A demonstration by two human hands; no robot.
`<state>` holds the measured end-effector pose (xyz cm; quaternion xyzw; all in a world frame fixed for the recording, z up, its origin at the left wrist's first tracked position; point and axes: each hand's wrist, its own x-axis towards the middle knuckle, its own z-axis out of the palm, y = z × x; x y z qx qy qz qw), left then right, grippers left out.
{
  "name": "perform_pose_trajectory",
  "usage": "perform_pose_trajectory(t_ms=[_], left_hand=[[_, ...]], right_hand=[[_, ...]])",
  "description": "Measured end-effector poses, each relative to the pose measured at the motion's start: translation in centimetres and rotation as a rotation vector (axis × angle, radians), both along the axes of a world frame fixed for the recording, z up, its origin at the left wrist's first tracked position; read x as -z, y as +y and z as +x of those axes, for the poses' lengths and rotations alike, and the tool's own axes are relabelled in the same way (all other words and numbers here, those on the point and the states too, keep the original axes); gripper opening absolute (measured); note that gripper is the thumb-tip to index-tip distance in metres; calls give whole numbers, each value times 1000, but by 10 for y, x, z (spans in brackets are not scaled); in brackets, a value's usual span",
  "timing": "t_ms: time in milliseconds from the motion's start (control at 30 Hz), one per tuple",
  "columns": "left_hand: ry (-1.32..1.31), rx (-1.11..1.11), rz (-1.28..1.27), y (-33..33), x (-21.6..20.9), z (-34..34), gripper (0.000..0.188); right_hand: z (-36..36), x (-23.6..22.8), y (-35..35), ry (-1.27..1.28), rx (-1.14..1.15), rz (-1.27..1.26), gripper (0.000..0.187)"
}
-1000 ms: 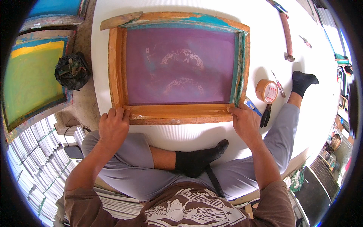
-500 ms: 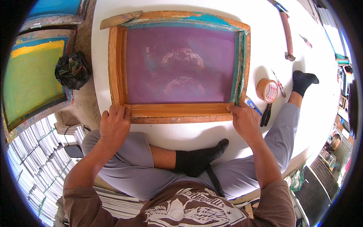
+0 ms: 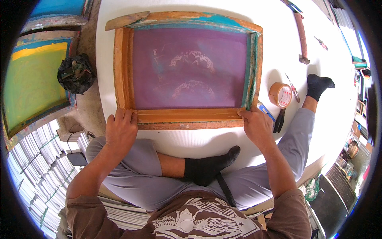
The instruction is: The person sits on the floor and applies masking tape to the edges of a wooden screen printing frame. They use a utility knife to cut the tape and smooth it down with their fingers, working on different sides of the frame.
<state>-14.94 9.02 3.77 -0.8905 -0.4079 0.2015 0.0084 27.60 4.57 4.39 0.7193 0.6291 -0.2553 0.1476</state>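
A wooden screen printing frame [image 3: 187, 127] lies before me on the white surface. Its purple mesh [image 3: 190, 68] carries two pale, curved ornamental patterns. Brown packing tape [image 3: 187, 115] lines the near inner side and the left side, while the right side shows teal paint. At the near left corner, my left hand [image 3: 121, 126] has its fingers closed over the frame's edge. My right hand [image 3: 256, 124] is closed at the near right corner, thumb and fingers on the end of the tape strip. The fingertips' undersides are hidden.
Right of the frame are a tape roll [image 3: 280, 95], black-handled tool [image 3: 279, 121], blue cutter [image 3: 266, 111], screwdriver [image 3: 293, 89] and hammer [image 3: 304, 40]. Leftward stand a yellow-green screen [image 3: 38, 85], a black plastic bundle [image 3: 76, 74] and paper stacks [image 3: 39, 175]. My legs flank the near side.
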Motion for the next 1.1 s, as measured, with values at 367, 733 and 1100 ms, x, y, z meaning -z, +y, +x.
perform_pose_trajectory(t_ms=[367,733,1100], left_hand=[[19,-11,-10,1,2,1,33],[9,-22,-13,2,6,3,29],[44,-47,-70,5,6,6,25]], right_hand=[[-3,-4,1,26,7,-20,25],[-5,-2,3,-3,-12,-51,29],[-8,-4,9,-5,26,-131,32]])
